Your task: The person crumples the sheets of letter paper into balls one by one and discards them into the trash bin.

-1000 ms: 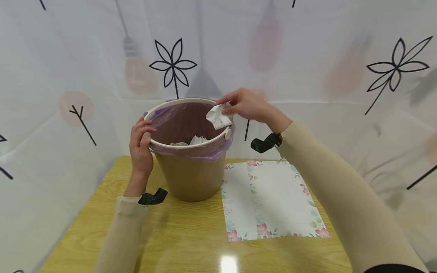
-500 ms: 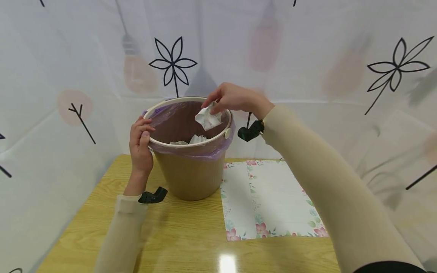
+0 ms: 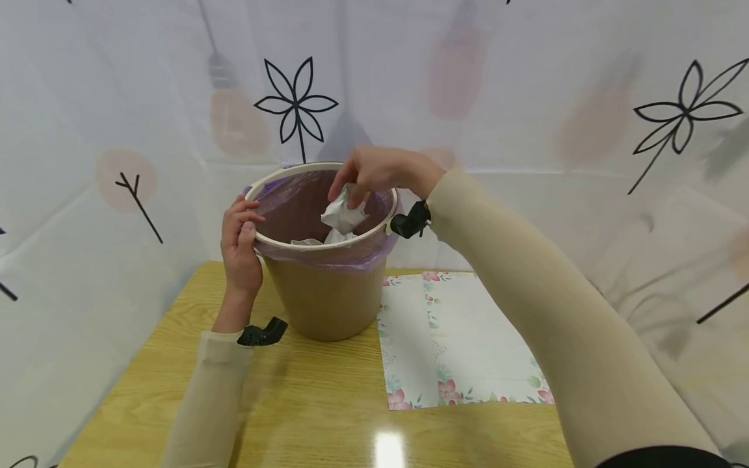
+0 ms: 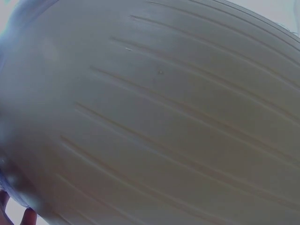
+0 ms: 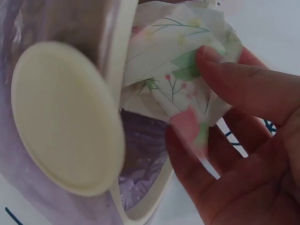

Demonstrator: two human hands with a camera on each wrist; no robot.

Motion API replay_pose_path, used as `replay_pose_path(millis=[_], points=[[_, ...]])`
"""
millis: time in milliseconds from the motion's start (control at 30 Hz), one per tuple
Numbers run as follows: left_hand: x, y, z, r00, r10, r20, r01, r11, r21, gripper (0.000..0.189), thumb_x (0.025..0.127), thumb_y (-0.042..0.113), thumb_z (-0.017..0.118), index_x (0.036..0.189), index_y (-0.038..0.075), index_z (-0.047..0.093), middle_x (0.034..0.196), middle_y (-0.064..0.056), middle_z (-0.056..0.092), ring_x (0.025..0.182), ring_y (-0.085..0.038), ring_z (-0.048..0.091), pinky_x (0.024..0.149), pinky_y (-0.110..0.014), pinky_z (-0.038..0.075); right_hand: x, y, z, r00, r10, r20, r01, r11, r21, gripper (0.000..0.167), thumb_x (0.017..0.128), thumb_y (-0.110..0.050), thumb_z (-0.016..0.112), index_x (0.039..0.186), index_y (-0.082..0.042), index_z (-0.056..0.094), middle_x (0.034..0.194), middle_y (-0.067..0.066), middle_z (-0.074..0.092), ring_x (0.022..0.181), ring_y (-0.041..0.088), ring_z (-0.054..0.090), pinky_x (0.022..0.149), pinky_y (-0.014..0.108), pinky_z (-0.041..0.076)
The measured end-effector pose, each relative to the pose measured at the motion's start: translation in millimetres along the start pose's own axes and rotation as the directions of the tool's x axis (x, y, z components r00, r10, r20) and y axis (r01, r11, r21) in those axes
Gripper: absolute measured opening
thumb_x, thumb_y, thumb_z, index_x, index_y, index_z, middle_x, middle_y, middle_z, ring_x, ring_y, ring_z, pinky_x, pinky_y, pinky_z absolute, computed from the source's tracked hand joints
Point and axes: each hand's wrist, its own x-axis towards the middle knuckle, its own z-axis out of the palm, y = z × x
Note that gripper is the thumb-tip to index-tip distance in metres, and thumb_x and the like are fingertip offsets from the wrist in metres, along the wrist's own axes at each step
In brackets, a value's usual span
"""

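A brown trash bin with a cream rim and a purple bag liner stands on the wooden table. My left hand grips the rim on the left side, fingers over the edge and thumb outside. Over the bin's mouth, my right hand pinches a crumpled sheet of paper between thumb and fingers. Its floral print shows in the right wrist view, beside a round cream handle knob. Other white crumpled paper lies inside the bin. The bin's ribbed wall fills the left wrist view.
Flat sheets of white paper with flower borders lie on the table right of the bin. A white patterned cloth hangs behind. Each wrist wears a small black device, seen on the left wrist.
My right hand has moved left and inward from the right rim, carrying the crumpled paper lower over the bin's mouth. My left hand stays on the rim.
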Motion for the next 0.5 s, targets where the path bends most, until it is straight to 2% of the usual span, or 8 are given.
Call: replay_pose_path(millis=[100,233,500], points=[[0.8,6.7,1.8,1.000,-0.002,0.004,0.002,1.000,0.002,0.029,0.093,0.005,0.037,0.093,-0.020,0.050,0.116,-0.044,0.045,0.138,-0.047,0.030,0.118,-0.043,0.019,1.6,-0.1,1.3,1.000,0.002,0.019,-0.002,1.000,-0.006,0.033,0.084,0.012,0.070,0.114,0.000,0.074,0.116,0.011,0.069,0.106,0.020,0.059,0.093,0.030,0.049],[0.5,7.5,2.1,1.000,0.000,0.001,0.000,1.000,0.002,0.029,0.093,0.006,0.037,0.092,-0.020,0.049,0.116,-0.044,0.044,0.136,-0.053,0.027,0.118,-0.043,0.019,2.5,3.6,1.4,1.000,-0.017,0.024,0.017,1.000,-0.012,0.034,0.085,0.014,0.066,0.116,0.001,0.072,0.118,0.010,0.070,0.118,0.024,0.059,0.099,0.033,0.047],[0.5,7.7,1.7,1.000,0.012,0.002,-0.012,1.000,0.000,0.029,0.093,0.006,0.037,0.092,-0.020,0.049,0.115,-0.044,0.044,0.136,-0.054,0.027,0.118,-0.044,0.018,-2.5,12.7,-0.8,0.998,-0.057,0.013,0.056,0.998,0.031,0.032,0.090,0.011,0.063,0.119,-0.001,0.072,0.118,0.009,0.070,0.116,0.024,0.061,0.097,0.034,0.049]])
